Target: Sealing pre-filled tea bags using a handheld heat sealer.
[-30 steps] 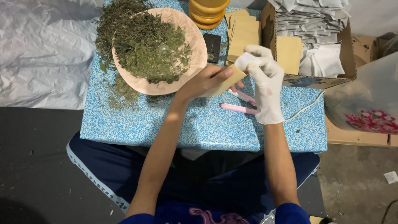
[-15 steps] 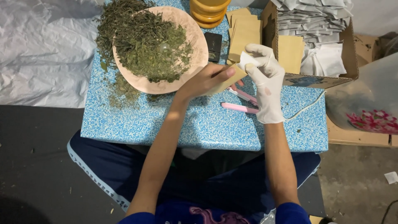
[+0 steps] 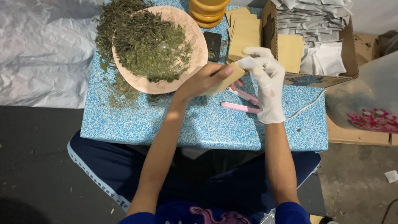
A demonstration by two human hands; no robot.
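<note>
While both hands meet above the middle of a small blue speckled table (image 3: 166, 124), they share one flat tan paper pouch (image 3: 226, 81). The bare left hand (image 3: 203, 81) pinches the pouch's lower end, thumb on top, and the white-gloved right hand (image 3: 267, 83) nips its upper corner between thumb and forefinger, so both grips are narrow and closed on the pouch.

Judging from this, the thin paper could crease or tear if the two hands pull apart, and a slack pinch could drop it onto the pink tool (image 3: 240, 108) lying on the table just under the hands.

A thin white cord (image 3: 306, 107) trails across the table to the right. Beyond the left hand sits a wide, shallow pinkish bowl (image 3: 195, 39) heaped with dried green leaves (image 3: 145, 41); loose leaves spill over its left rim onto the table. A small black square object (image 3: 212, 41) lies beside the bowl, and a neat stack of tan pouches (image 3: 244, 31) rests behind the hands. At the far edge stand stacked yellow round containers (image 3: 207, 10). To the right, an open brown cardboard box (image 3: 323, 76) holds more tan pouches and folded white and grey packets.
</note>
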